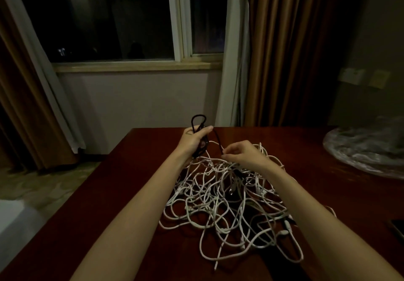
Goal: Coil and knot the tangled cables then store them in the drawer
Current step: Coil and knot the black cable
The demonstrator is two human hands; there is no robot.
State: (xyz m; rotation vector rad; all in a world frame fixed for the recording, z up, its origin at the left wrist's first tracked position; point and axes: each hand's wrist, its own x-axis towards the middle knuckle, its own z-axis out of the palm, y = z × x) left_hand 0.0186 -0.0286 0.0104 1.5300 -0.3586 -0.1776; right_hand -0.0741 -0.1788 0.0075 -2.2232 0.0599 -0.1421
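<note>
A: White cables [229, 202], one tangled heap, lying on the dark red-brown wooden table [122, 215] from its near edge to past the middle. Loose loops spread toward the near right; a few small plugs show among them.

B: Anything dark mixed in?

A: Black strands run under the white ones near the heap's middle and right side; how many, I cannot tell.

B: Next item, the hands.

A: Right hand [244, 152], above the far part of the heap, fingers curled, thumb and fingertips pinching a black cable [217, 139]. Left hand [194, 141], just beyond and to the left, near the table's far edge, fingers wrapped round a bundle of the same black cable. One loop stands up above that fist; the cable slopes down from it to the right hand's pinch.

B: Table's other contents?

A: Dark flat object [396, 228] at the right edge, cut off by the frame. Crinkled clear plastic sheeting [367, 149] over something round at the far right corner.

B: Beyond the table?

A: Pale wall under a window [135, 18], dark outside. Brown curtains [290, 51] hang on both sides, with white lining at their inner edges.
</note>
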